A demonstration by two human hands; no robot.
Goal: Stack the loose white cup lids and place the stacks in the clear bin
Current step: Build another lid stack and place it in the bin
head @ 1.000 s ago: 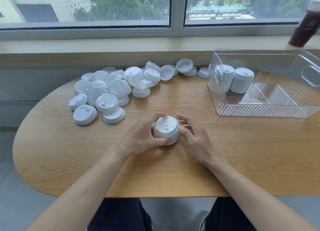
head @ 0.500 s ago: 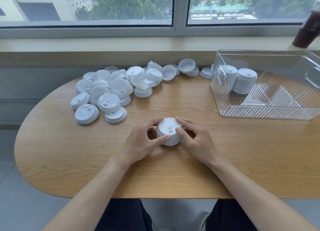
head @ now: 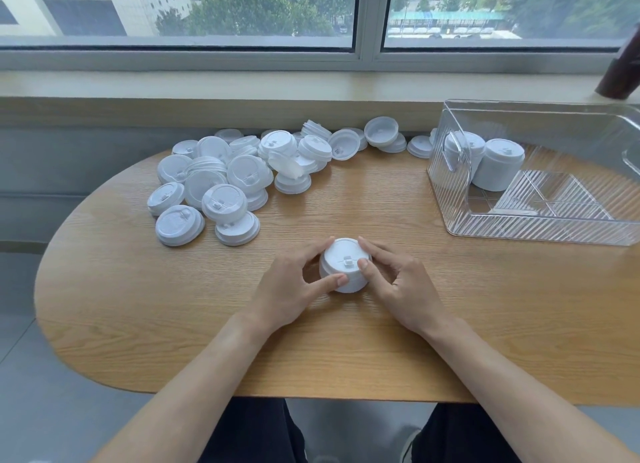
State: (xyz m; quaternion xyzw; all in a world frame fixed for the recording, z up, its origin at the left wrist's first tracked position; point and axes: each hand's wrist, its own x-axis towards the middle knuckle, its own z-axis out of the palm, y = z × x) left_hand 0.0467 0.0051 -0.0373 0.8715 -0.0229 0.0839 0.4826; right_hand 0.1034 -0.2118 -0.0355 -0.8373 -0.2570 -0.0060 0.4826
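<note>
**Both hands on a short lid stack**

We see the wooden table (head: 450, 324), then the clear bin (head: 540, 232) at right holding two finished stacks (head: 498, 166). Loose lids (head: 221, 185) lie at left. At centre, our left hand (head: 287, 286) and right hand (head: 401, 286) grasp the lid stack (head: 344, 265) standing on the table.

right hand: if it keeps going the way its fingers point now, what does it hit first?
The right hand points up-left at the stack of lids, which its fingertips already touch, so that comes first. The left hand holds the stack's other side. Beyond lies bare table, then probably the loose lids; depth unclear.
</note>
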